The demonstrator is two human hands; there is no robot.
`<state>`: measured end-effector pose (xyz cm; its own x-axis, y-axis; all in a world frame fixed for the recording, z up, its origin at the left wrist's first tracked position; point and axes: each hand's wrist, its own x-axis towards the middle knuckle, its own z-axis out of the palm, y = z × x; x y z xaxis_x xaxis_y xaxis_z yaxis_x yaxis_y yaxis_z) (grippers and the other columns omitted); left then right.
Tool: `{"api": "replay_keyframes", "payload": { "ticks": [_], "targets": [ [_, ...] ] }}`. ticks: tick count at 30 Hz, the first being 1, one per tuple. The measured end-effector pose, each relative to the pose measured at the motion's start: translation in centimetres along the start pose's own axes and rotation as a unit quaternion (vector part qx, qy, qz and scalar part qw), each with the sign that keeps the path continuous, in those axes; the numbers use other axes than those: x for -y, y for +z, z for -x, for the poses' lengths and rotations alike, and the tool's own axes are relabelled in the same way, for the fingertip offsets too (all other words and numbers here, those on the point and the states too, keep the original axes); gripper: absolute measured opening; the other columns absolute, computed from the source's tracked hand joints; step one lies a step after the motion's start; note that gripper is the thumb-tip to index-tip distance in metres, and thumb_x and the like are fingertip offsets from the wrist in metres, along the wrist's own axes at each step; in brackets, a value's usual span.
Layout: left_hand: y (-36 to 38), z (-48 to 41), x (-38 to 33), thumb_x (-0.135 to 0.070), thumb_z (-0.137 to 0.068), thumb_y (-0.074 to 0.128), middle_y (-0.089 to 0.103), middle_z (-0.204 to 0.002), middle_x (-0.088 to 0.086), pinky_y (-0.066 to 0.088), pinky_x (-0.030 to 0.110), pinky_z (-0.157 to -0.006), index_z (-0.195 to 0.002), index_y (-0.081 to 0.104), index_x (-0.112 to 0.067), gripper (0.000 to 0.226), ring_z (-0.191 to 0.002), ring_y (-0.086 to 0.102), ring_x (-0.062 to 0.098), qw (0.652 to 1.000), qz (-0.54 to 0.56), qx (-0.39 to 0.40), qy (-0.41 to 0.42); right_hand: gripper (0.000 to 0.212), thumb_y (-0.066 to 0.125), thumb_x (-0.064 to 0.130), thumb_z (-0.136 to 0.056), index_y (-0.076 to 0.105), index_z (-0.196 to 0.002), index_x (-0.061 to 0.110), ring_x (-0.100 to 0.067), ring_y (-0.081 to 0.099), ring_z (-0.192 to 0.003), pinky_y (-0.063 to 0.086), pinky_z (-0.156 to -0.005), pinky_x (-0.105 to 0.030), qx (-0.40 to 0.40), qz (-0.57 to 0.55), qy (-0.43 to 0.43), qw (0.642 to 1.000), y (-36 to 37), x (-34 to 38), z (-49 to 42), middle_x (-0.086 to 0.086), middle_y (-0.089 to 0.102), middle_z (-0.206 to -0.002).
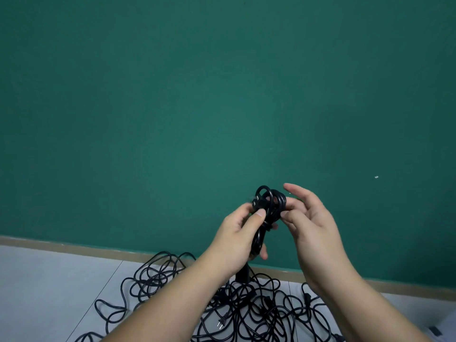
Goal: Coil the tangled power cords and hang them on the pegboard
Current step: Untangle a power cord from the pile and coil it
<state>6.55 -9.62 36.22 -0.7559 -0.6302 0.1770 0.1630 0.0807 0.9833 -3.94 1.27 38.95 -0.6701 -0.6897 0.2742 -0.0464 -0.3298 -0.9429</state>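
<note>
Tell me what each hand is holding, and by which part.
The left hand grips the coiled cord round its middle; the right hand pinches its top loops.

Both arms reach forward. The left hand (234, 233) wraps fingers and thumb round the cord bundle (270, 201). The right hand (311, 218) pinches it, pointer finger straight above the thumb.

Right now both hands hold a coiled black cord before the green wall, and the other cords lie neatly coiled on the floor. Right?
In the head view the other cords lie tangled on the floor, not neatly coiled. Left hand and right hand do hold the coiled cord.
</note>
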Motion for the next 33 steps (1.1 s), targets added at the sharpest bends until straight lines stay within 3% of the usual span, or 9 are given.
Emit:
{"api": "replay_keyframes", "payload": {
  "ticks": [5,7,9,13,17,19,22,28,33],
  "targets": [
    [0.8,-0.4,0.0,-0.040,-0.101,0.059,0.066,-0.083,0.014,0.038,0.027,-0.050,-0.097,0.060,-0.017,0.024,-0.049,0.057,0.025,0.996,-0.036,-0.062,0.055,0.045,0.049,-0.009,-0.101,0.054,-0.133,0.024,0.000,0.069,-0.104,0.057,-0.079,-0.019,-0.022,-0.003,-0.036,0.999,2.3,0.2,1.6,-0.003,0.065,-0.131],
    [0.9,-0.4,-0.1,-0.046,-0.098,0.060,0.065,-0.080,0.006,0.045,0.036,-0.054,-0.093,0.060,-0.023,0.023,-0.052,0.058,0.024,0.993,-0.064,-0.083,0.063,0.043,0.056,0.005,-0.102,0.051,-0.136,0.030,0.005,0.057,-0.124,0.053,-0.096,-0.019,-0.057,0.129,-0.096,0.985,2.6,-0.3,2.0,0.004,0.046,-0.148],
    [0.6,-0.3,-0.1,-0.048,-0.100,0.061,0.067,-0.079,0.003,0.053,0.046,-0.059,-0.095,0.060,-0.025,0.023,-0.053,0.063,0.023,0.987,-0.106,-0.101,0.071,0.049,0.062,0.015,-0.100,0.051,-0.143,0.036,0.000,0.040,-0.143,0.035,-0.112,-0.018,-0.072,0.276,-0.168,0.944,2.0,-0.6,2.0,0.009,0.032,-0.155],
    [-0.3,0.4,0.2,-0.046,-0.103,0.058,0.065,-0.071,-0.005,0.048,0.038,-0.057,-0.101,0.058,-0.033,0.013,-0.058,0.061,0.014,0.941,-0.299,-0.089,0.132,0.055,0.068,0.018,-0.099,0.054,-0.150,0.033,-0.005,0.043,-0.136,0.025,-0.106,-0.002,-0.032,0.397,-0.228,0.889,0.3,-0.9,1.0,0.016,0.046,-0.142],
    [0.0,0.6,0.5,-0.046,-0.102,0.059,0.064,-0.073,-0.007,0.041,0.032,-0.054,-0.101,0.057,-0.033,0.013,-0.056,0.053,0.010,0.932,-0.341,-0.051,0.115,0.039,0.079,0.015,-0.092,0.072,-0.126,0.033,-0.014,0.055,-0.113,0.036,-0.093,-0.007,-0.047,0.419,-0.259,0.869,-1.3,-1.3,0.0,0.015,0.059,-0.120],
    [0.4,0.3,0.5,-0.048,-0.102,0.060,0.070,-0.085,-0.004,0.047,0.033,-0.053,-0.104,0.055,-0.033,0.015,-0.056,0.060,0.020,0.954,-0.289,-0.051,0.068,0.029,0.083,0.016,-0.089,0.076,-0.115,0.027,-0.017,0.055,-0.106,0.040,-0.089,-0.016,-0.077,0.447,-0.299,0.839,-2.1,-1.1,-0.5,0.013,0.063,-0.112],
    [1.0,-0.3,0.5,-0.036,-0.105,0.061,0.077,-0.103,0.000,0.046,0.026,-0.051,-0.116,0.047,-0.019,0.024,-0.048,0.056,0.022,0.992,-0.095,-0.075,-0.027,0.025,0.086,0.013,-0.085,0.074,-0.107,0.020,-0.015,0.058,-0.098,0.046,-0.084,-0.024,-0.096,0.448,-0.335,0.823,-2.5,-0.9,-0.6,0.013,0.067,-0.102],
    [-0.3,-1.8,0.2,-0.034,-0.108,0.058,0.078,-0.087,0.001,0.037,0.021,-0.046,-0.115,0.065,-0.018,0.019,-0.048,0.049,0.016,0.977,0.040,-0.195,-0.071,0.024,0.082,0.010,-0.090,0.068,-0.107,0.016,-0.003,0.067,-0.093,0.056,-0.081,-0.029,-0.033,0.373,-0.336,0.864,-0.9,-1.3,1.0,0.013,0.066,-0.099],
    [-1.3,-2.4,0.1,-0.038,-0.108,0.057,0.068,-0.076,0.006,0.034,0.021,-0.044,-0.107,0.067,-0.006,0.034,-0.046,0.048,0.014,0.951,0.124,-0.264,-0.099,0.029,0.080,0.003,-0.090,0.065,-0.110,0.016,-0.006,0.067,-0.098,0.056,-0.083,-0.029,0.024,0.350,-0.327,0.878,1.0,-2.7,2.7,0.016,0.064,-0.106]
  ]
}}
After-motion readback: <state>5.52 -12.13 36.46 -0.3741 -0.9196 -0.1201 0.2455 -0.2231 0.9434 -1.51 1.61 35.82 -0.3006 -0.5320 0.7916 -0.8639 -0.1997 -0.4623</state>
